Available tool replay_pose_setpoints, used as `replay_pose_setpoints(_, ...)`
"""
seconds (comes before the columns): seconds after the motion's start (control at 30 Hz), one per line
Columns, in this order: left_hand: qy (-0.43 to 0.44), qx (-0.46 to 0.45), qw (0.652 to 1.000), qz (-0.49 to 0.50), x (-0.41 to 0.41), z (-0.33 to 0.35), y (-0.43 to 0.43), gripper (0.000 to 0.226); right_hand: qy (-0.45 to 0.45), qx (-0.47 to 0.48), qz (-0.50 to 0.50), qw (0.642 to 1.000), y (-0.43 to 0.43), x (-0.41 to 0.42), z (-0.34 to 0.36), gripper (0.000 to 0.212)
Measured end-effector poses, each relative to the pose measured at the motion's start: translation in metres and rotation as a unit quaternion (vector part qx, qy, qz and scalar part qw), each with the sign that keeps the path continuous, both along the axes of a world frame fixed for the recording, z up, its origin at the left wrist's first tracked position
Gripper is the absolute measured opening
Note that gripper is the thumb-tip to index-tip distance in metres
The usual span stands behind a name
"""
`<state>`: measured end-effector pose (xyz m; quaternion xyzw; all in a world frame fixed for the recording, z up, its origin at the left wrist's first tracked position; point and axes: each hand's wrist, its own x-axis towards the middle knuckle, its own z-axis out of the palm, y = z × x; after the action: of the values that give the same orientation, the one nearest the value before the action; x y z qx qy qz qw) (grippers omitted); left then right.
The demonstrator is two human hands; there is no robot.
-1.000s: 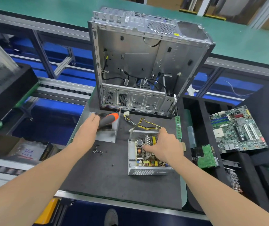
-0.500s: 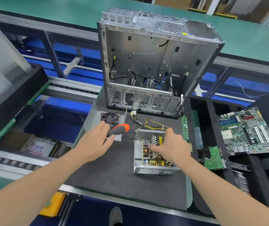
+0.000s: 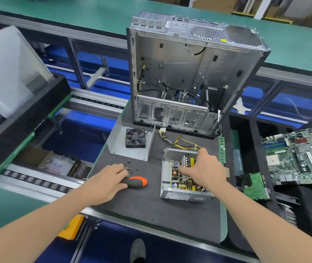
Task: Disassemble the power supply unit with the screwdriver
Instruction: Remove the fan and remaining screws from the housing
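The power supply unit (image 3: pixel 181 195) sits open on the black mat, its circuit board exposed and yellow-black wires trailing from its far side. My right hand (image 3: pixel 203 170) reaches into it, with the fingers curled over the board's components and the thumb at the far edge. My left hand (image 3: pixel 107 184) holds the black-and-orange screwdriver (image 3: pixel 137 182) low on the mat, left of the unit. The orange end of the handle points right and the shaft is hidden under my hand. The removed metal cover (image 3: pixel 117 144) with its black fan (image 3: pixel 135 138) lies behind.
Several loose screws (image 3: pixel 128 167) lie just beyond my left hand. An empty computer case (image 3: pixel 189 73) stands at the back of the mat. A motherboard (image 3: pixel 299 158), a green card (image 3: pixel 255 186) and a RAM stick (image 3: pixel 221 149) are on the right. A conveyor runs along the left.
My left hand carried the screwdriver from above the fan cover down and toward me onto the mat. My right hand stayed on the power supply's board.
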<state>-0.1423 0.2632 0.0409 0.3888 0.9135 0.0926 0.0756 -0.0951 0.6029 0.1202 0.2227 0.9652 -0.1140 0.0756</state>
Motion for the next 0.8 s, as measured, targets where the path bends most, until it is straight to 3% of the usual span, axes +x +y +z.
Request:
replay_pose_setpoints(0.2,-0.027,0.032,0.997,0.063,0.010,-0.004,0.004,0.025,0.001,0.005,0.002,1.000,0.001,0.000,0.000,0.081)
replay_pose_setpoints(0.47,-0.029,0.052,0.996,0.069,0.008,0.006,0.010,0.031,0.000,0.006,0.002,1.000,0.002,0.000,-0.002,0.080)
replay_pose_setpoints(0.63,0.011,0.052,0.997,0.048,0.003,0.019,0.027,0.047,0.005,0.010,0.004,1.000,0.002,0.000,-0.002,0.083)
replay_pose_setpoints(0.73,0.031,0.145,0.989,0.016,0.007,0.032,0.054,0.060,0.011,0.013,-0.001,1.000,0.001,0.000,-0.003,0.083)
replay_pose_setpoints(0.8,0.017,0.202,0.979,-0.027,0.009,0.043,0.085,0.084,0.015,0.015,-0.005,1.000,0.001,0.000,-0.004,0.082)
